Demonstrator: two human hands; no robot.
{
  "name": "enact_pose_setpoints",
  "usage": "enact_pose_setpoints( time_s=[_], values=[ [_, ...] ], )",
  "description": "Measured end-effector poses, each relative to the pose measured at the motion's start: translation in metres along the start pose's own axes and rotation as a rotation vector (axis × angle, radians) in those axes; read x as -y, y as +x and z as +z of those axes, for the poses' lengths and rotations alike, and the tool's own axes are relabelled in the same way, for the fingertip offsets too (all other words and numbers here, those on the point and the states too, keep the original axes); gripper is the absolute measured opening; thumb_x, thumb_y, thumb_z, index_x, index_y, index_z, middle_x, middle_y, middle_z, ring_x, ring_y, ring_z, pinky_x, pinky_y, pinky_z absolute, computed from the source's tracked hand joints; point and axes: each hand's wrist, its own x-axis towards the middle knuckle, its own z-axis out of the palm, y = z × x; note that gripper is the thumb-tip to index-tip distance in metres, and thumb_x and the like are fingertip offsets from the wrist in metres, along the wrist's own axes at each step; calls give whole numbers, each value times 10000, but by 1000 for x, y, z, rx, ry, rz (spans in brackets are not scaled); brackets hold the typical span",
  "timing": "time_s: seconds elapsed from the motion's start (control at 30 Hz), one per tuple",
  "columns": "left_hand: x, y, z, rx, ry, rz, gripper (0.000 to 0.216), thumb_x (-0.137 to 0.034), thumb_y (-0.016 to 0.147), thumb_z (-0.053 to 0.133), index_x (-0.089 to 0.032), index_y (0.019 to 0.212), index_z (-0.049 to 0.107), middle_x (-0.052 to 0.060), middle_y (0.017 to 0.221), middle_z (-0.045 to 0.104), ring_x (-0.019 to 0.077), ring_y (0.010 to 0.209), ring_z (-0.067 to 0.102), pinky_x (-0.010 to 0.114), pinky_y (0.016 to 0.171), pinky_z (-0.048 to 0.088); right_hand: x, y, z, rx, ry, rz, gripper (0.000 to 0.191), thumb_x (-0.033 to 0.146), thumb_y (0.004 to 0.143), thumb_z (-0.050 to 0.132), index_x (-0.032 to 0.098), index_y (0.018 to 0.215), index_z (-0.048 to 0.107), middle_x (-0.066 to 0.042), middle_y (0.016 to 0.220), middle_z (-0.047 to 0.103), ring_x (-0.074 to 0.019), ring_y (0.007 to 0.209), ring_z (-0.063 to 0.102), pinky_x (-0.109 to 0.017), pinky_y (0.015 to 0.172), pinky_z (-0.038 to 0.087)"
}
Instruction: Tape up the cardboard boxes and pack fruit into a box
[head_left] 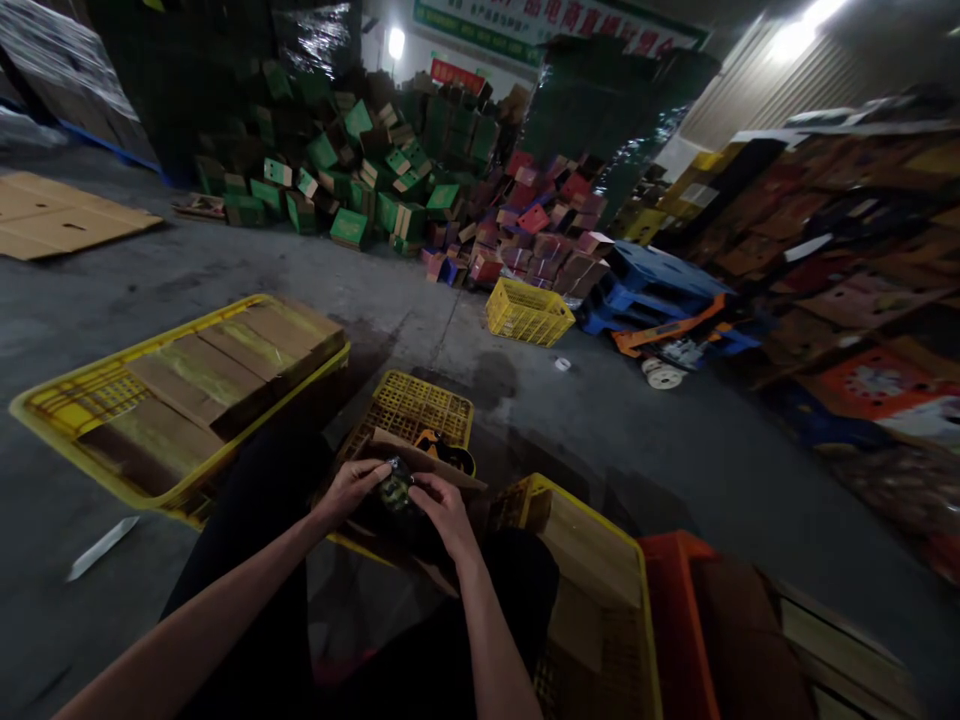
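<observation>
1. Low in the view, the left hand (351, 490) and right hand (442, 508) met over the lap, both pinching a small dark object (395, 490) between fingertips.
2. The object was too dim and small to identify.
3. Just beyond the hands lay a folded cardboard piece (420, 455) on an upturned yellow crate (416, 405).
4. A long yellow tray (45, 415) of flat cardboard sat at left; an orange crate (675, 610) stood at right.
5. Green boxes (337, 170) were heaped far behind.

Dim warehouse with grey concrete floor (225, 270), piled green boxes (337, 170), and bright ceiling lamps (795, 35).
</observation>
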Motion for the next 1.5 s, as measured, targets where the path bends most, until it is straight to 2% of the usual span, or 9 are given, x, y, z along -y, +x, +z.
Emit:
enact_pose_setpoints(
  time_s=[0.1,0.23,0.3,0.43,0.7,0.93,1.13,1.33,1.5],
  values=[
    [2,0,2,46,-32,-24,490,-581,850,642,-119,950,767,47,833,713,189,770,633,243,681,471,-2,0,0,-9,-35,-4,264,458,807,714,241,939,786,-25,905,763,-234,858,681,-343,823,513],
    [4,3,1,86,-236,-107,610,-567,824,690,-173,1287,647,121,1263,656,288,1124,613,335,853,527,-5,4,-5,-85,-15,-38,248,441,826,696,239,939,787,-27,935,762,-235,906,673,-335,854,494],
    [2,2,1,157,-287,-147,674,-523,786,753,-188,1349,596,140,1351,604,315,1214,570,377,919,517,-7,7,-7,-130,21,-46,242,435,819,705,238,935,783,-27,955,761,-236,927,670,-337,872,490],
    [-2,-1,4,306,-296,-137,671,-454,783,782,-156,1352,589,144,1284,647,314,1186,596,426,1009,471,-10,7,-7,-118,85,-25,254,438,805,723,224,936,767,-30,938,755,-232,901,675,-340,855,505],
    [-2,-3,1,264,-142,-48,532,-440,836,725,-182,1290,623,103,1277,649,311,1216,570,423,1052,431,-2,5,-3,-91,215,-64,510,448,822,723,285,1293,618,-45,1278,672,-245,1210,596,-404,1059,440],
    [-7,-6,5,380,-73,-48,581,-450,806,745,-172,1302,622,103,1271,655,310,1189,580,419,1041,423,-3,4,-10,-100,53,-80,241,433,828,696,217,927,734,-25,922,720,-207,868,652,-318,829,499],
    [-10,-5,6,386,-84,-60,706,-427,754,791,-169,1373,568,114,1281,651,314,1185,583,429,1039,422,0,4,-10,-149,35,-142,215,419,854,648,212,898,688,-3,872,674,-173,820,602,-269,792,473],
    [-6,-5,0,271,-17,-6,607,-474,817,715,-191,1339,589,96,1297,644,302,1183,589,390,1005,455,0,4,-8,-145,45,-94,268,455,869,625,228,987,703,-20,991,714,-197,929,640,-296,863,494],
    [7,3,-9,-22,309,53,449,-420,831,674,-161,1196,637,87,1083,699,258,996,653,366,896,510,-7,6,-6,-137,-54,7,356,480,893,589,218,1107,700,-55,1087,725,-221,981,670,-326,862,532]
  ],
)
